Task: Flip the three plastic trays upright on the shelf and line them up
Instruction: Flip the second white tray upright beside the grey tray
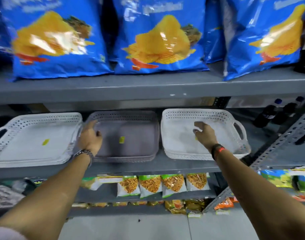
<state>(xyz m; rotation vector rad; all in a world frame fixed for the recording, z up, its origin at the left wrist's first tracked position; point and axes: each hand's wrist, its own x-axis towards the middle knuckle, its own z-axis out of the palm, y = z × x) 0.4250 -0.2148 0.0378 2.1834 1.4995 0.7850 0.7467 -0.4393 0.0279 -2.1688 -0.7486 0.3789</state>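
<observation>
Three perforated plastic trays stand upright side by side on the grey middle shelf (148, 166). At the left is a white tray (27, 141) with a yellow sticker, in the middle a grey-lilac tray (131, 135), and at the right another white tray (179, 135) with a handle on its right end. My left hand (90, 135) hovers over the left edge of the grey tray, fingers loosely curled, holding nothing. Over the floor of the right tray is my right hand (204, 133), with its fingers apart and empty.
Big blue crisp bags (158, 40) fill the shelf above, low over the trays. Snack packets (162, 186) line the shelf below. A slotted metal upright (278, 148) and dark bottles (269, 115) stand to the right of the right tray.
</observation>
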